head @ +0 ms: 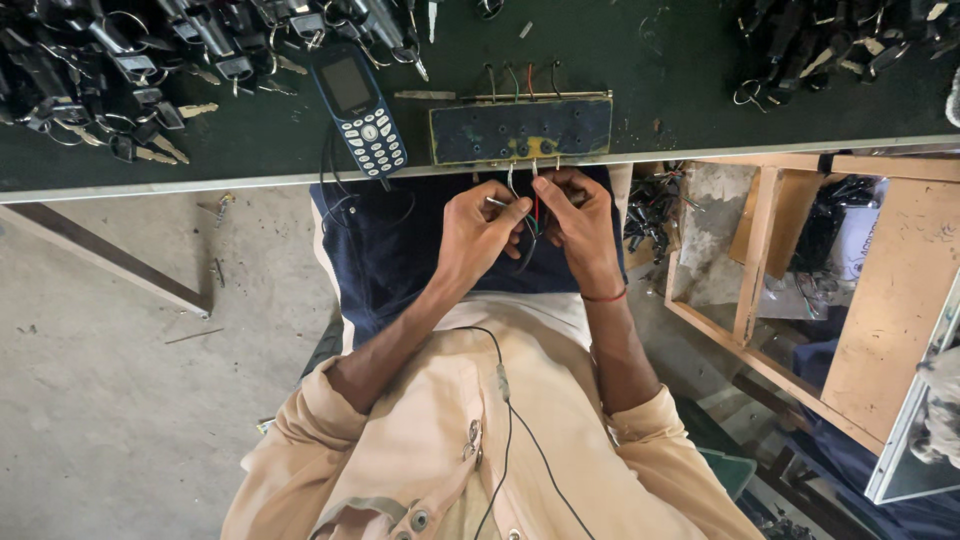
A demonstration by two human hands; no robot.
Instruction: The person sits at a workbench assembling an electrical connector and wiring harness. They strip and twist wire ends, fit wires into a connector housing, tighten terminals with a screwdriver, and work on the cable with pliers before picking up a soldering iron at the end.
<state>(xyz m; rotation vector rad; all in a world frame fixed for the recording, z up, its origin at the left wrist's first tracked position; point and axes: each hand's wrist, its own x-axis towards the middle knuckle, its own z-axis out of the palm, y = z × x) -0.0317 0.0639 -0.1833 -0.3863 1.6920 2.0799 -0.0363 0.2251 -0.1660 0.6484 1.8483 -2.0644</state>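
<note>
Keys (120, 80) heaped at bench's far left. Phone (360, 105) lies beside board (520, 130) at bench (650, 60) edge. Below the board, left hand (480, 235) pinches wires (533, 210), fingers closed on them. Right hand (580, 225) grips the same wires, fingers together. Wooden shelf (850, 290) at right.

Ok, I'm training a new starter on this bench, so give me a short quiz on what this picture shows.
1. True or false: the left hand and the right hand both hold thin wires just below the table edge.
2. What lies on the table left of the drilled block? A. a phone B. a cup C. pliers
3. Which wrist wears a red thread?
Key: 1 true; 2 A; 3 the right wrist.
</note>
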